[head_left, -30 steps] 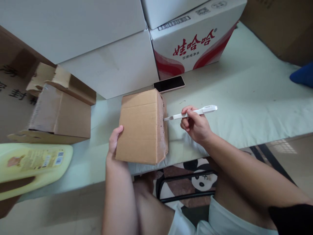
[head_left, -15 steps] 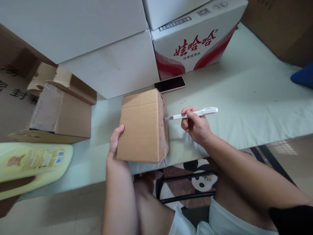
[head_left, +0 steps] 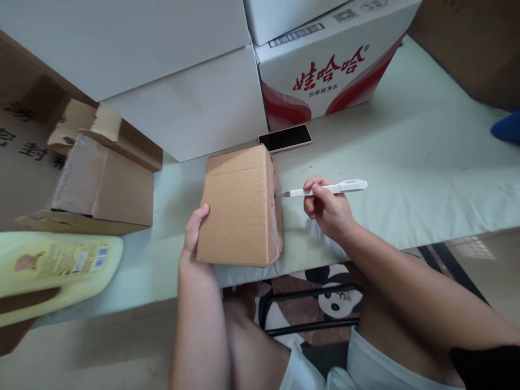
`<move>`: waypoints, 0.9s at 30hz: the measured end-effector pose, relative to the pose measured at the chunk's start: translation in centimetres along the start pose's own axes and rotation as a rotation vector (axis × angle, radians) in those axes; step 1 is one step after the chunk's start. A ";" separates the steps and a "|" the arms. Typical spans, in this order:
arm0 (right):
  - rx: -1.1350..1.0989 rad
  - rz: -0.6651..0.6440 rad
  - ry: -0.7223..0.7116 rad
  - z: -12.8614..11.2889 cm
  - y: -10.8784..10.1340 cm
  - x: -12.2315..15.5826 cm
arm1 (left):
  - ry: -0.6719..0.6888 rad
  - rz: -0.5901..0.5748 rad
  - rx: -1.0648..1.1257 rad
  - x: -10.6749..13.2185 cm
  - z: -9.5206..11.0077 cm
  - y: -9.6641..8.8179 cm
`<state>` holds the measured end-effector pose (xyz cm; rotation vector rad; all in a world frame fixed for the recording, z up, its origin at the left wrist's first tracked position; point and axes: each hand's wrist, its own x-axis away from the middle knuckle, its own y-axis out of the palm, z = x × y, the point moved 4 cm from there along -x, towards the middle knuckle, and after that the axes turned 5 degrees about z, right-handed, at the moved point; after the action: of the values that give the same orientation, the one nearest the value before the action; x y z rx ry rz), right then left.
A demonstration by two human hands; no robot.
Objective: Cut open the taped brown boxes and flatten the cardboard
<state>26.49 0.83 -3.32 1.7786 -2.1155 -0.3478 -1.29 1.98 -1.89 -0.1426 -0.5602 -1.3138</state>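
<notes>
A small brown cardboard box [head_left: 239,208] stands at the near edge of the pale green table [head_left: 426,168]. My left hand [head_left: 194,238] grips its near left corner, thumb up against the side. My right hand [head_left: 328,208] is closed round a white pen-shaped cutter [head_left: 325,189]. The cutter's tip touches the taped right side of the box, about halfway up.
A phone [head_left: 285,138] lies screen-up just behind the box. White cartons [head_left: 182,108] and a red-printed carton [head_left: 329,70] are stacked at the back. An opened brown box [head_left: 105,184] and a yellow jug [head_left: 52,268] lie to the left. A blue thing [head_left: 507,129] sits far right.
The cutter's tip has stayed at the box's right side while my right hand shifted slightly; the view drifted a little. My left hand keeps its hold.
</notes>
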 end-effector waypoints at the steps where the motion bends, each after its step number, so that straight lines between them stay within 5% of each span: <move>1: -0.001 0.002 0.001 0.0 0.0 0.0 | -0.030 0.035 0.015 0.1 -0.1 0.0; 22: 0.083 -0.041 -0.086 0.1 0.3 0.5 | -0.032 0.070 0.067 -0.1 -0.2 0.2; 27: 0.204 0.005 -0.232 -0.5 0.0 1.1 | -0.034 0.110 0.074 -0.6 0.0 -0.4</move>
<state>26.59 -0.25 -2.73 1.9258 -2.3909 -0.3638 -1.70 2.41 -2.28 -0.1331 -0.6203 -1.1842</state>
